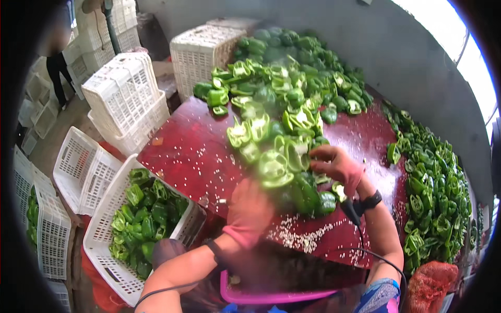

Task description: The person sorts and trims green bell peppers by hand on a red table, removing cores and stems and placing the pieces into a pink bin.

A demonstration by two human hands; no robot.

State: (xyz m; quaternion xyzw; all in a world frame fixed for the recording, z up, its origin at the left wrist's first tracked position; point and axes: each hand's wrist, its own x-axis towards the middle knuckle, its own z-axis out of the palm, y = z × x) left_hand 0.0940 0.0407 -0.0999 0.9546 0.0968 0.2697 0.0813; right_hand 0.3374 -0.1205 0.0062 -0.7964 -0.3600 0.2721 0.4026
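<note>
My left hand [250,211], in a pink glove, is blurred over the near edge of a red tabletop [195,156]. It is beside a cut green pepper [274,166], its fingers hard to make out. My right hand [339,164], also gloved, has its fingers apart and curved. Their tips are at the rim of a halved pepper [297,154]; a firm grip on it is not visible. Below that, whole-looking green peppers [305,193] lie between my forearms. Loose pale seeds [301,236] are scattered along the table's near edge.
Halved peppers [280,78] are heaped at the back, and another pile [434,187] lies right. A white plastic crate [113,266] of peppers tilts at left, near stacked crates [121,94]. Below the table is a pink basin [274,299]. A person [58,70] stands far left.
</note>
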